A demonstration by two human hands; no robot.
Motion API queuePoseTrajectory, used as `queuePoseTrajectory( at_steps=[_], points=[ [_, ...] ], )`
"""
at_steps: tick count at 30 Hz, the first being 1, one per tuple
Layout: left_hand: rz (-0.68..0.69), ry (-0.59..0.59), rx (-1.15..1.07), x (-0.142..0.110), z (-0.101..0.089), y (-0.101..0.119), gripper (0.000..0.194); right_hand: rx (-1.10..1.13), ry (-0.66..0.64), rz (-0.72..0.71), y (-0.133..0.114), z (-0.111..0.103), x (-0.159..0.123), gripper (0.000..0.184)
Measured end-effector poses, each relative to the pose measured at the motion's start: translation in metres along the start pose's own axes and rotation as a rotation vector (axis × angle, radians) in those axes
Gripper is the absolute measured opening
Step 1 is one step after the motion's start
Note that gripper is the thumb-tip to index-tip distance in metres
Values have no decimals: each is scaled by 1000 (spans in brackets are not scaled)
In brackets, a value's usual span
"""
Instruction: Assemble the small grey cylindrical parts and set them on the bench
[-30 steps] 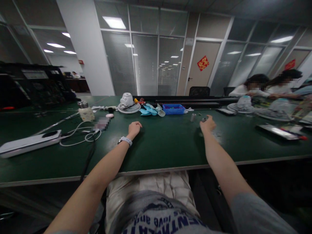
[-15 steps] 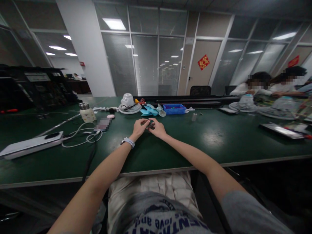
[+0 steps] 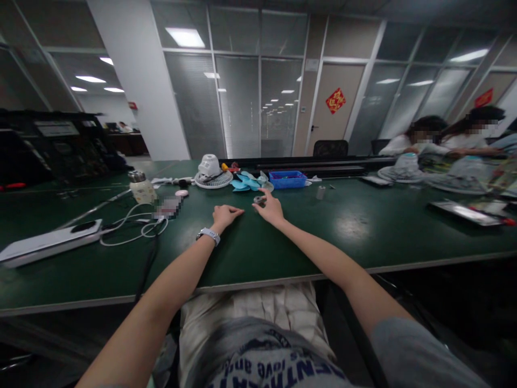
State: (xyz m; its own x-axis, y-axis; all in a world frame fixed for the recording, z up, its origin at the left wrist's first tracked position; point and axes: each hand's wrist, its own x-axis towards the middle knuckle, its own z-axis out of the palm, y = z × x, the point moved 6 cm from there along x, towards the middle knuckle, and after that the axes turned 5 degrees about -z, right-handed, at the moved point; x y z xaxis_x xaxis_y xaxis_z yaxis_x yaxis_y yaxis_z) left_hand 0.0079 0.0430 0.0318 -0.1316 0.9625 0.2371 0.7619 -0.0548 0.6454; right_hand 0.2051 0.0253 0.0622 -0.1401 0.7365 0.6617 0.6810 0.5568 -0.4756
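Observation:
My right hand is over the green table, its thumb and forefinger curled around a small round metal part with a ring-like face. To its left, my left hand is low over the tabletop with its fingers pressed together, pointing right. Anything pinched in those fingertips is too small to make out. Light-blue fan blades lie just beyond both hands, beside a blue plastic bin. A small metal cylinder stands on the table to the right.
A white fan housing sits at the back. On the left are a bottle, a white cable and a white box-shaped device. Two people work at the far right near more fan parts and a tablet-like device.
My hands were together around the metal part and have come apart. The right hand has moved right with the part; the left has drawn slightly left and lower.

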Motion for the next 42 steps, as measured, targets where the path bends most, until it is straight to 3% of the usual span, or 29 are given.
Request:
queuePoseTrajectory(
  at_steps=[4, 7, 9, 12, 14, 17, 19, 21, 23, 27, 29, 32, 35, 37, 39, 42],
  points=[
    [50, -36, 147, 1, 9, -4, 30, -316, 263, 132, 52, -82, 10, 51],
    [61, -50, 160, 1, 11, -2, 33, -561, 410, 344, 106, -143, -5, 50],
    [58, -58, 164, 1, 11, -2, 34, -629, 449, 551, 142, -169, -24, 52],
    [62, -59, 163, 0, 11, -3, 39, -639, 454, 780, 178, -182, -51, 49],
    [62, -17, 132, 2, 10, -4, 48, -637, 449, 813, 185, -180, -57, 50],
    [-27, 126, 32, 6, 1, -10, 58, -668, 454, 769, 174, -174, -52, 63],
    [-115, 215, -34, 8, -4, -16, 55, -707, 487, 665, 153, -169, -41, 70],
    [-177, 271, -75, 9, -8, -21, 50, -710, 481, 465, 121, -154, -26, 69],
    [-204, 298, -94, 9, -11, -23, 45, -621, 359, 221, 85, -121, -11, 62],
    [-186, 291, -83, 8, -10, -22, 39, -230, -157, -172, 16, -17, -2, 45],
    [-174, 286, -68, 8, -9, -22, 37, -49, -358, -284, -9, 28, -8, 38],
    [-172, 281, -50, 9, -7, -22, 35, 99, -471, -308, -28, 66, -13, 34],
    [-171, 267, -45, 10, -6, -22, 35, 83, -449, -272, -30, 69, -13, 29],
    [-170, 254, -47, 11, -5, -23, 35, 18, -398, -253, -25, 55, -10, 31],
    [-171, 244, -51, 12, -5, -24, 36, -83, -315, -254, -13, 27, -2, 36],
    [-164, 234, -50, 13, -5, -25, 36, -300, -140, -229, 22, -37, 14, 43]
  ],
)
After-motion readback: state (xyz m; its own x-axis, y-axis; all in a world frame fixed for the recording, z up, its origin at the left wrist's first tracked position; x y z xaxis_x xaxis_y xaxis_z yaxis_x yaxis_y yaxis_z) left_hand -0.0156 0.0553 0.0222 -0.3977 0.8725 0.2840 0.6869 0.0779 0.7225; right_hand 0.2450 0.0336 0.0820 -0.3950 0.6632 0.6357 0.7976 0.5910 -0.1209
